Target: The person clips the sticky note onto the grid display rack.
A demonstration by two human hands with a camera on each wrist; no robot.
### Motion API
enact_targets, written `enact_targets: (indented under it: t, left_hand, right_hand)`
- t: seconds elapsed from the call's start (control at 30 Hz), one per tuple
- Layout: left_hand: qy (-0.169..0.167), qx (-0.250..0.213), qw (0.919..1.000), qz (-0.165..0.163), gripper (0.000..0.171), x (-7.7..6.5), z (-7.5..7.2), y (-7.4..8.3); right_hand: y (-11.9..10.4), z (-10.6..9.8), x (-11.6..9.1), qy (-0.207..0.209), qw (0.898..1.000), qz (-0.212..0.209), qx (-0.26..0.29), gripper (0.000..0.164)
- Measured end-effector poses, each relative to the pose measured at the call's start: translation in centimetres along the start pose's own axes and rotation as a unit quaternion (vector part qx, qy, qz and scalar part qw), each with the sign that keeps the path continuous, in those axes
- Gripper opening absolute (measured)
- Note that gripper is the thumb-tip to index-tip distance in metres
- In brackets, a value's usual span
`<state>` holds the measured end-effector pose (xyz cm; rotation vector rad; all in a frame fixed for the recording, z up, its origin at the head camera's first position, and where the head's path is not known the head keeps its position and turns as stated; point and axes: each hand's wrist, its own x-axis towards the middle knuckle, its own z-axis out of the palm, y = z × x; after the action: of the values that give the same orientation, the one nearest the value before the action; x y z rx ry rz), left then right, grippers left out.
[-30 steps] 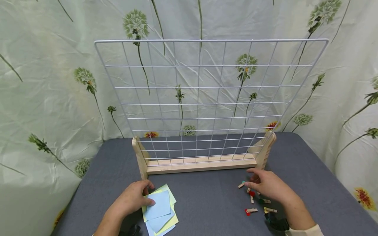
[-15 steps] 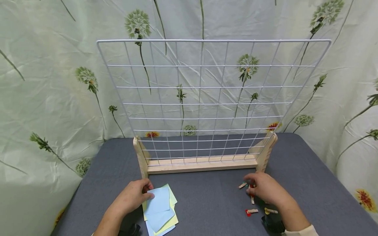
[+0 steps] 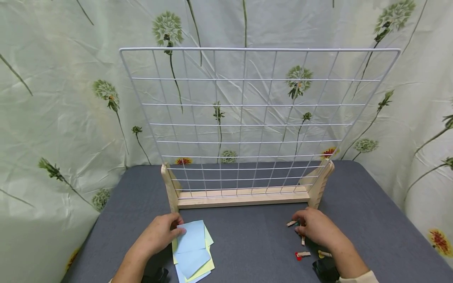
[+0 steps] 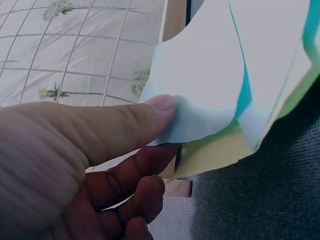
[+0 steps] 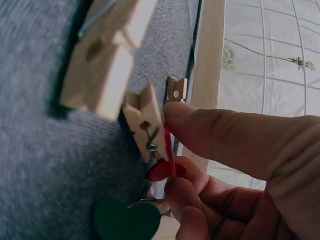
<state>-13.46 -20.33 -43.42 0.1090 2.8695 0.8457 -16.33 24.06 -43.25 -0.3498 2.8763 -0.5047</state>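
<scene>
In the head view, my left hand (image 3: 158,234) pinches the edge of a blue paper sheet (image 3: 192,236), lying over several pale yellow and blue sheets. The left wrist view shows the thumb on top of the blue sheet (image 4: 200,95) and fingers below. On the right, my right hand (image 3: 317,228) is down among several small wooden clothespins. Close up, its thumb and fingers pinch a clothespin (image 5: 145,122) with a red heart (image 5: 161,170). Near it are a larger-looking clothespin (image 5: 100,65) and a green heart (image 5: 125,220).
A white wire grid (image 3: 242,105) stands upright in a wooden base (image 3: 244,200) behind the hands. More clothespins, one with a red heart (image 3: 299,256) and one with a yellow piece (image 3: 321,254), lie on the grey tabletop (image 3: 247,243). A flowered curtain hangs behind.
My right hand has come down and its fingers have closed in on the clothespins. My left hand has taken the blue sheet's edge, and the sheet has shifted slightly up.
</scene>
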Motion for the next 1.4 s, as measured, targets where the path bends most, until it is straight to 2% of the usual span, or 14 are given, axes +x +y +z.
enact_targets:
  t: [0.3, 0.6, 1.0, 1.23, 1.4]
  left_hand:
    - [0.003, -0.006, 1.0000, -0.007, 0.015, -0.1, -0.1, 0.2]
    - [0.012, -0.016, 0.9998, 0.005, 0.015, -0.3, -0.3, 0.2]
    - [0.033, -0.045, 0.9980, 0.030, 0.014, -0.2, -0.6, 0.4]
    - [0.039, -0.089, 0.9949, 0.026, 0.014, -0.2, -0.8, 0.5]
    - [0.049, -0.099, 0.9937, 0.016, 0.016, -0.2, -0.9, 0.7]
  right_hand:
    - [0.1, 0.3, 0.1, 0.007, 1.000, -0.007, -0.007, 0.015]
    - [0.0, 0.5, 0.0, 0.012, 1.000, -0.013, -0.008, 0.008]
    - [0.0, 1.2, 0.0, 0.042, 0.998, -0.031, -0.019, 0.019]
    - [-0.5, 1.0, 0.1, 0.039, 0.999, -0.002, 0.008, 0.012]
    - [-0.8, 0.9, -0.2, 0.057, 0.998, 0.006, 0.034, 0.010]
